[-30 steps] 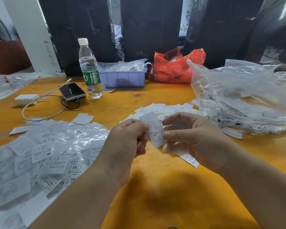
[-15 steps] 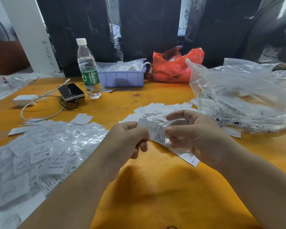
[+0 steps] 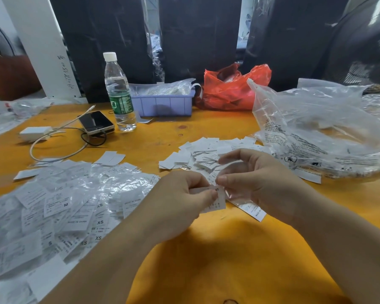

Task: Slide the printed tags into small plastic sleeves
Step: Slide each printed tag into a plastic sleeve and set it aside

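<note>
Head view: the left hand [image 3: 180,200] and the right hand [image 3: 257,183] meet above the bare orange-yellow tabletop [image 3: 217,260], just in front of the person. The left hand is closed in a pinch, thumb against forefinger, on the left edge of a small white printed paper tag [image 3: 216,199] marked with a letter "S". The tag lies between the two hands, its free end pointing toward the right hand. The right hand pinches the upper edge of the same tag with thumb and forefinger; its remaining fingers are curled loosely around a small clear plastic sleeve [image 3: 235,194], which sits just right of the tag and touches it. Whether the tag has entered the sleeve mouth cannot be told. A further white tag [image 3: 253,210] lies flat on the table under the right hand. To the left of the left forearm lies a wide heap of tags in clear sleeves [image 3: 59,207], showing sizes M, XS and S. Beyond the hands lies a loose pile of bare white tags [image 3: 195,156]. To the right rests a large crumpled clear plastic bag [image 3: 320,132]. At the far edge stand a clear water bottle with a green label [image 3: 119,95], a lilac plastic tray [image 3: 162,104], a red plastic bag [image 3: 233,88] and a smartphone [image 3: 96,122] on a white cable.
</note>
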